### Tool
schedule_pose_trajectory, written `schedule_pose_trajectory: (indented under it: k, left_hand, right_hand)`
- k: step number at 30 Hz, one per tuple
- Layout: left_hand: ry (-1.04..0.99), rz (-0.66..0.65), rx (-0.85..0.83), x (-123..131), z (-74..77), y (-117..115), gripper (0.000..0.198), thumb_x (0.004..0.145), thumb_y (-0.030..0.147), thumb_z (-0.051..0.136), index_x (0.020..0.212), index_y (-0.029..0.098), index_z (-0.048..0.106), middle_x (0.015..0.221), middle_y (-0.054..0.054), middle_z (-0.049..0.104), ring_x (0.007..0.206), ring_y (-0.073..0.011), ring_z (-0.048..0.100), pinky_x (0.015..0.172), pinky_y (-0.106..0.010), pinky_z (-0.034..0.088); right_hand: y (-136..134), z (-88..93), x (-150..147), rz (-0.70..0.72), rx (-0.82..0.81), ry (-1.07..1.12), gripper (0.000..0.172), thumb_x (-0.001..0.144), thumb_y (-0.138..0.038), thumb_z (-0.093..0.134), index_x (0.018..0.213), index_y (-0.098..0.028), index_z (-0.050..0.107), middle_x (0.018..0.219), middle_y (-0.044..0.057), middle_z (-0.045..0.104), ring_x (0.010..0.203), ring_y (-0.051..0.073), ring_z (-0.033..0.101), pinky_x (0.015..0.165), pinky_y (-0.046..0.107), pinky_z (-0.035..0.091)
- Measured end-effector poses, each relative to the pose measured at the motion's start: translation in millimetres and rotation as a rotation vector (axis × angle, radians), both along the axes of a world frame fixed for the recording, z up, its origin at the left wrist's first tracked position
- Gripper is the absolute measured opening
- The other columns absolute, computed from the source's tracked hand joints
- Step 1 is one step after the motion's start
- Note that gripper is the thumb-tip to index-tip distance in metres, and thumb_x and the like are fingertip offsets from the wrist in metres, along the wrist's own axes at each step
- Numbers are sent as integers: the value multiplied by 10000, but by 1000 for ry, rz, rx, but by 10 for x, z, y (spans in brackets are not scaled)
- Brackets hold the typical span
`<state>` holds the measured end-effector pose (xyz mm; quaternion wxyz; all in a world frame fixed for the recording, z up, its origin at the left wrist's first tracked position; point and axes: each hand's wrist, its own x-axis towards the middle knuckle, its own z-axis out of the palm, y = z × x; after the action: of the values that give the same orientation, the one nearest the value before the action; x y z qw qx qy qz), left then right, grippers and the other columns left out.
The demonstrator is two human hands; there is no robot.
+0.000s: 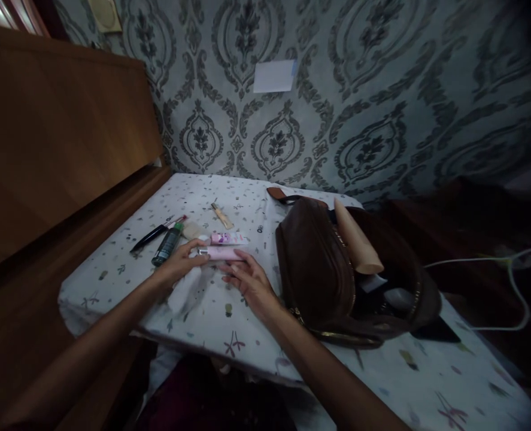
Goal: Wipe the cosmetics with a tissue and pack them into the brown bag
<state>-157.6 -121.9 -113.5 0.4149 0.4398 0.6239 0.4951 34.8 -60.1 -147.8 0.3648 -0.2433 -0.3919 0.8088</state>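
Observation:
A pale pink tube (224, 254) with a silvery cap end lies level between my two hands, above the patterned cloth. My left hand (182, 261) grips its cap end, and a white tissue or cloth (185, 291) hangs beneath that hand. At the other end, the fingers of my right hand (251, 281) close on the tube. Just behind it is a pink and white printed tube (228, 239). Left of my left hand lie a dark green bottle with a green cap (167, 244) and a dark pen-like tube (149, 237).
An unzipped brown leather bag (314, 263) stands on the right, with a beige cone-like item (357, 239) sticking out. A small beige tube (221, 216) lies farther back. A wooden panel (63, 120) borders the left; a patterned wall (229, 90) rises behind. A white cable (523, 299) loops at right.

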Motion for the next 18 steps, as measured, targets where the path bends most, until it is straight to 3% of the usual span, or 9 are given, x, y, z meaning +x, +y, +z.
schedule_pose_trajectory:
  k: [4, 7, 10, 13, 16, 18]
  left_hand:
    - [558, -12, -14, -108, 85, -156, 379, 831, 522, 621, 1050, 215, 646, 700, 23, 598, 598, -169, 530, 555, -261, 364]
    - [978, 138, -124, -190, 251, -247, 375, 924, 516, 489, 1107, 215, 616, 682, -13, 620, 664, -233, 603, 630, -305, 419]
    - [1299, 256, -319, -288, 380, -287, 435, 945, 510, 423, 1194, 183, 565, 997, -136, 703, 869, -329, 673, 697, -375, 472]
    - [1324, 193, -498, -391, 387, -278, 562, 904, 583, 437, 1246, 145, 519, 1197, -215, 659, 999, -391, 667, 724, -422, 503]
    - [1215, 134, -583, -479, 312, -261, 595, 883, 552, 446, 1294, 123, 489, 1143, -219, 690, 1017, -391, 670, 773, -435, 506]
    - [1150, 158, -550, -525, 255, -266, 597, 875, 499, 444, 1332, 114, 473, 1151, -219, 692, 1042, -387, 664, 808, -442, 500]
  right_hand:
    - [1, -9, 1, 11, 0, -18, 637, 626, -327, 879, 1174, -239, 567, 1067, 35, 618, 993, 231, 707, 830, 352, 553]
    - [0, -14, 1, 25, 12, -23, 610, 633, -331, 876, 1161, -236, 586, 1077, 47, 633, 1006, 243, 704, 819, 358, 557]
    - [3, -27, 7, 48, 50, -32, 552, 650, -337, 867, 1129, -238, 611, 1063, 48, 654, 982, 239, 711, 792, 342, 554]
    - [3, -38, 19, 85, 126, -59, 445, 701, -351, 831, 1086, -233, 641, 1049, 50, 677, 936, 216, 716, 761, 317, 540]
    - [-4, -39, 27, 116, 217, -117, 319, 757, -366, 784, 1019, -220, 677, 1025, 51, 690, 876, 185, 715, 722, 289, 527]
    - [-6, -36, 24, 124, 263, -148, 276, 771, -370, 772, 983, -213, 690, 1016, 48, 690, 848, 172, 715, 694, 274, 525]
